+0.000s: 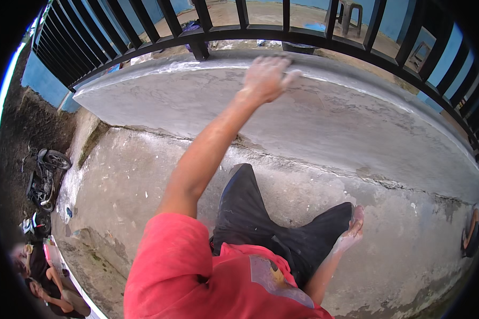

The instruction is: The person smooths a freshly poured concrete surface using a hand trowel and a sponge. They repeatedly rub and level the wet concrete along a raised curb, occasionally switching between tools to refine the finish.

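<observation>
Motorbike at left, people lower left, stool upper right, black railing across top.

the low wall looks smooth cement, the floor rough concrete, the railing painted metal, the shirt matt cloth.

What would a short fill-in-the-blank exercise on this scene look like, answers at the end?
The left hand is at the ____ of the grey wall.
The right hand is beside the person's ____ knee.
The railing along the wall is coloured ____.
The person's shirt is coloured ____.
Missing words: top; right; black; red.
</observation>
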